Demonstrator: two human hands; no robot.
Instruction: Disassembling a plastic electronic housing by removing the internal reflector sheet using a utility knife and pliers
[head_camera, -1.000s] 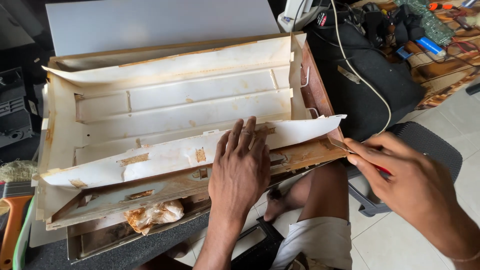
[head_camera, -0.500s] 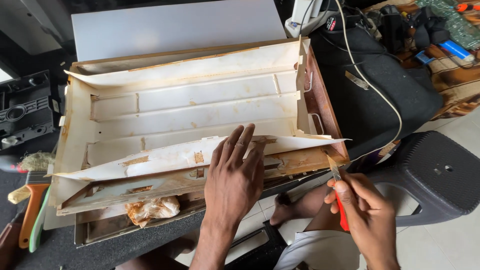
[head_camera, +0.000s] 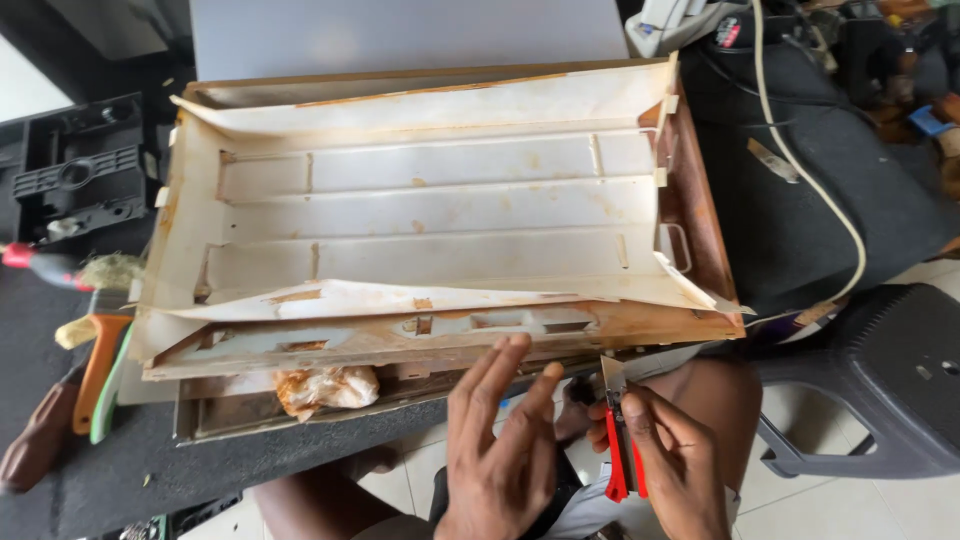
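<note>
Rust-stained white tray on dark workbench; left hand released, right hand grasping red cutter.

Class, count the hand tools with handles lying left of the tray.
3: red-handled tool at the far left edge, orange-handled tool below it, dark brown handle lowest. Others may be hidden.

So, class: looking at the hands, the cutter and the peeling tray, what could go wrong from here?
1. The red utility knife in the right hand has its blade out, close to the left hand: the fingers could get cut.
2. The white liner sheet is stained and lifting off the rusty tray, so it might tear.
</note>
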